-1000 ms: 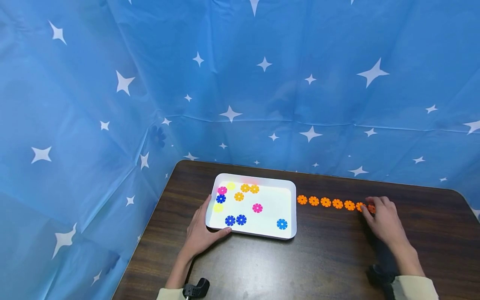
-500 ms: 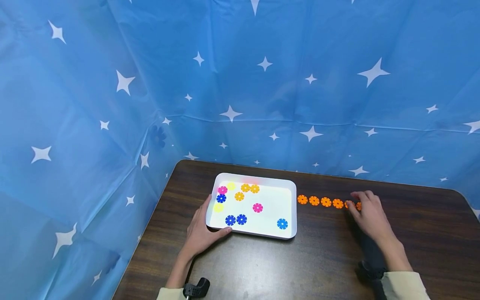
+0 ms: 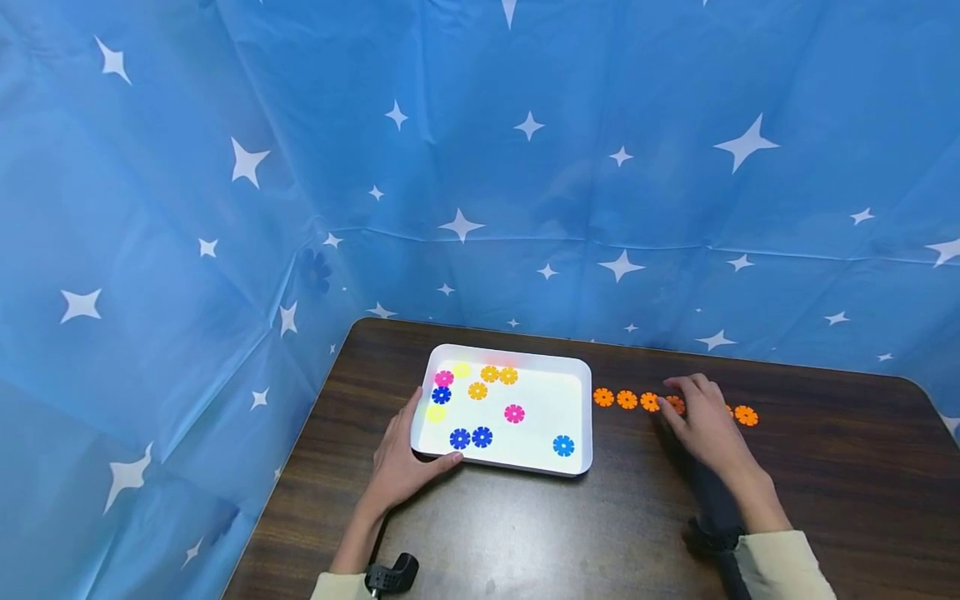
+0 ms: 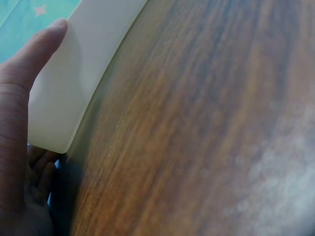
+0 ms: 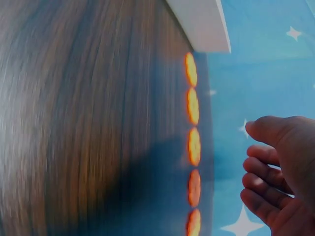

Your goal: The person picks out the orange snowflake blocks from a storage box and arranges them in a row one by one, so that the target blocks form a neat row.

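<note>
A white tray (image 3: 583,417) stands on the table with several notched plastic flower discs in it: dark blue, light blue, pink, yellow and yellow-orange. My left hand (image 3: 401,462) holds its near left corner, thumb on the front wall and fingers along the left side; the left wrist view shows the thumb (image 4: 37,54) against the wall. To the right of the tray runs a row of orange notched discs (image 3: 627,400). Over the middle of this row hovers my right hand (image 3: 708,425), fingers loosely bent and nothing in them, hiding part of the row.
A dark wood-grain table (image 3: 600,533) lies under everything. Behind it and on the left hangs a blue cloth (image 3: 525,183) with white stars. Dark wrist devices (image 3: 392,575) sit on both forearms.
My right hand has moved left along the row, from its right end to above its middle. The orange disc at the right end shows again. Left hand and tray have stayed put.
</note>
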A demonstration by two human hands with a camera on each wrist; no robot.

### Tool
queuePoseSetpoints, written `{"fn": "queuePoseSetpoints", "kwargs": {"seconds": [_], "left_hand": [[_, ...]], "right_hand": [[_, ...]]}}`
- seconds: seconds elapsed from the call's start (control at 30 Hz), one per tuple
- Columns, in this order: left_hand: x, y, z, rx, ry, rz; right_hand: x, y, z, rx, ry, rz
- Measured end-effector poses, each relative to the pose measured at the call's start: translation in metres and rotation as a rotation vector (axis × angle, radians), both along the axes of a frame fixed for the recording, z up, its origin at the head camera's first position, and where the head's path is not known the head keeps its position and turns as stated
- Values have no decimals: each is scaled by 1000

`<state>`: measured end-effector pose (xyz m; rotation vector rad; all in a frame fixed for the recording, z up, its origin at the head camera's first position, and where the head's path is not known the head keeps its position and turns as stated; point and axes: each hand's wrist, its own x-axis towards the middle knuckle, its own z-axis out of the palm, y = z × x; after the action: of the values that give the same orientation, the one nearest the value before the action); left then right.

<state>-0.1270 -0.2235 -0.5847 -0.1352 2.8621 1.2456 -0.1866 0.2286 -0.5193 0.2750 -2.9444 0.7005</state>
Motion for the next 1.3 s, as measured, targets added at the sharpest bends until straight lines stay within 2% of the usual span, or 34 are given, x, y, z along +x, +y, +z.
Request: {"fn": "queuePoseSetpoints", "kwargs": {"seconds": [0.5,0.8,1.3], "left_hand": [[0,1,2,-7,-26,1],[1,1,0,-10,-20,5],[0,1,1,-14,-32,6]], "right_hand": [[-7,-49,7,-47,-22,94],[-12,-79,14,-59,-32,141],[-17,-108,17,-42,-46,188]]}}
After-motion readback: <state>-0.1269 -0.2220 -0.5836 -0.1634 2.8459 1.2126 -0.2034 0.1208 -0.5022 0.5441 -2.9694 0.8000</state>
